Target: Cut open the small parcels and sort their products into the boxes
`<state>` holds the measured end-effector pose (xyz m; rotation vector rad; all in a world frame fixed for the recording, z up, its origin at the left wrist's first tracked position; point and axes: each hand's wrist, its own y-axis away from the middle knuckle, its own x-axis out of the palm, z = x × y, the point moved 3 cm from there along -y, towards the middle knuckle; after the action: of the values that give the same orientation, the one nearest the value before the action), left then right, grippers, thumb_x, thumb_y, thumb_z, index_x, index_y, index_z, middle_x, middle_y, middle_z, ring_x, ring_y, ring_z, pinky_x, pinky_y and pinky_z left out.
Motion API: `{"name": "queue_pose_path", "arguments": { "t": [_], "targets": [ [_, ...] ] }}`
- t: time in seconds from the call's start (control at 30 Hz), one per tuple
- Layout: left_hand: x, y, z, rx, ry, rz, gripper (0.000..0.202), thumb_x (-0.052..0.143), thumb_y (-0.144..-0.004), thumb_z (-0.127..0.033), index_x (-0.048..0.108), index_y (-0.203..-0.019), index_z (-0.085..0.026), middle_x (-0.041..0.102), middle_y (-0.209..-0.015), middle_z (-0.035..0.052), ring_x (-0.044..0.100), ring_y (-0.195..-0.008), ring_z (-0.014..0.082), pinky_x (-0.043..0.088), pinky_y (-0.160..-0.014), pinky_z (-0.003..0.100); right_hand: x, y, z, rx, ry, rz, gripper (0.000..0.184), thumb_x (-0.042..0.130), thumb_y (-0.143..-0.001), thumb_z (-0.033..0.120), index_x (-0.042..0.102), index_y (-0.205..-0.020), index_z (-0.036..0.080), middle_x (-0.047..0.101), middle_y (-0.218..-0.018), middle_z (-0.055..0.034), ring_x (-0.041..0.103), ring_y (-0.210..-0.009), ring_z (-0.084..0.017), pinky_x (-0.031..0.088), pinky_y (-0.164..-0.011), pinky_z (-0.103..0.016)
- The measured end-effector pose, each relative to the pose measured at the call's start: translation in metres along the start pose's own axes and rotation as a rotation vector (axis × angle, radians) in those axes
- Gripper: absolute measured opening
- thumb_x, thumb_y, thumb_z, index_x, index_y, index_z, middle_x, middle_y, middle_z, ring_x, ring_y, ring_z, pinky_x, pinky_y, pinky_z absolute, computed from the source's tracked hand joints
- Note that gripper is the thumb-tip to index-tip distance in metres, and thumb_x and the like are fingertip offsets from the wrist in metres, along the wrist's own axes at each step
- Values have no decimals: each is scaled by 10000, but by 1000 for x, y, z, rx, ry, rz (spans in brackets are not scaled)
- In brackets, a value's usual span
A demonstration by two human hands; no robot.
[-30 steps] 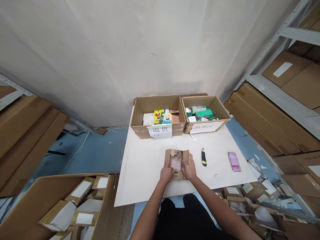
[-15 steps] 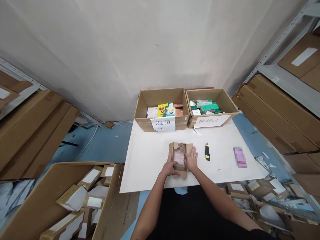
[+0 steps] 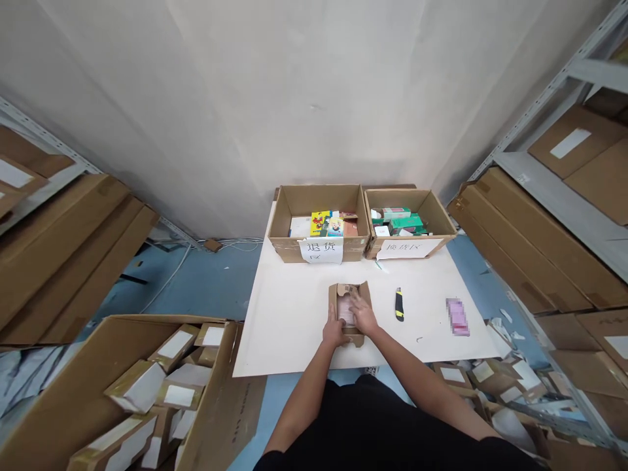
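Head view. Small cardboard parcel (image 3: pixel 349 302) lies flaps-open on the white table (image 3: pixel 289 314), near the near edge, centre. A pale pink item shows inside it.

Left hand (image 3: pixel 334 332): at the parcel's near-left corner, fingers curled around the edge, gripping it.

Right hand (image 3: pixel 363 315): lying flat on top of the parcel's contents, fingers extended, palm down, not closed on anything.

Utility knife (image 3: pixel 399 305): on the table just right of the parcel, apart from both hands.

Far edge of table: two open cartons side by side, left carton (image 3: pixel 284 222) and right carton (image 3: pixel 438 219), each paper-labelled, each holding small coloured boxes.

Near left, on the floor: large carton (image 3: pixel 73 392) of wrapped parcels.
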<state>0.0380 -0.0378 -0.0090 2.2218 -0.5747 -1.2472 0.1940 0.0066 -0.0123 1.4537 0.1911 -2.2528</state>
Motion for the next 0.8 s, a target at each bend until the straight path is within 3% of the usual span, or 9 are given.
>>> {"name": "queue_pose_path", "arguments": {
  "t": [0.07,0.17,0.33,0.47,0.57,0.7,0.73,0.8],
  "targets": [
    [0,-3,-1,31,-32,4,629,970,-603,-437,716,-1142,-235,-57,-1793,53,180,-1625,349,449,-1149,386,7,-5,4,-13,-36,193,399,551,-860,47,775,-1168,165,592,-1524,-158,523,-1447,-278,428,-1180,-413],
    [3,-5,-1,57,-34,11,608,953,-639,-422,695,-1157,-232,-130,-1782,62,131,-1636,340,458,-1140,394,11,-14,2,63,-17,286,491,588,-837,35,710,-1304,119,516,-1581,-205,539,-1431,-295,457,-1146,-386],
    [6,-4,-3,117,57,-5,533,945,-662,-347,716,-1117,-191,-147,-1776,70,-47,-1640,346,339,-1245,422,-8,-36,3,9,-23,123,734,508,-801,3,559,-1518,151,363,-1701,-116,208,-1614,-288,301,-1271,-470],
    [5,-4,-3,96,85,-3,541,957,-654,-344,721,-1108,-169,-154,-1770,88,-74,-1636,354,309,-1264,439,-32,-68,6,53,17,109,777,495,-784,11,529,-1545,162,267,-1745,-79,116,-1626,-296,239,-1282,-493],
    [3,-3,-3,98,86,-12,550,945,-675,-386,715,-1132,-186,-145,-1772,74,-52,-1640,341,369,-1227,439,-47,-84,7,180,62,70,765,507,-792,22,521,-1545,159,254,-1746,-106,109,-1618,-337,238,-1260,-529],
    [3,-2,-2,114,109,-2,577,940,-678,-434,709,-1146,-189,-148,-1772,62,-38,-1638,363,389,-1214,456,-54,-74,14,297,52,-185,603,475,-875,85,581,-1467,124,382,-1676,-144,193,-1588,-340,253,-1258,-503],
    [4,-2,-2,122,119,-2,569,933,-691,-430,708,-1150,-181,-151,-1771,66,-41,-1636,369,367,-1232,458,-50,-68,19,286,39,-196,565,449,-900,95,594,-1445,119,433,-1641,-147,267,-1560,-322,278,-1253,-473],
    [4,-3,-3,168,170,-13,552,919,-716,-405,709,-1167,-165,-123,-1775,80,-64,-1632,382,276,-1285,468,-34,-59,27,241,10,-81,499,417,-935,105,638,-1382,121,572,-1514,-148,458,-1434,-284,362,-1206,-401]
  ]
}}
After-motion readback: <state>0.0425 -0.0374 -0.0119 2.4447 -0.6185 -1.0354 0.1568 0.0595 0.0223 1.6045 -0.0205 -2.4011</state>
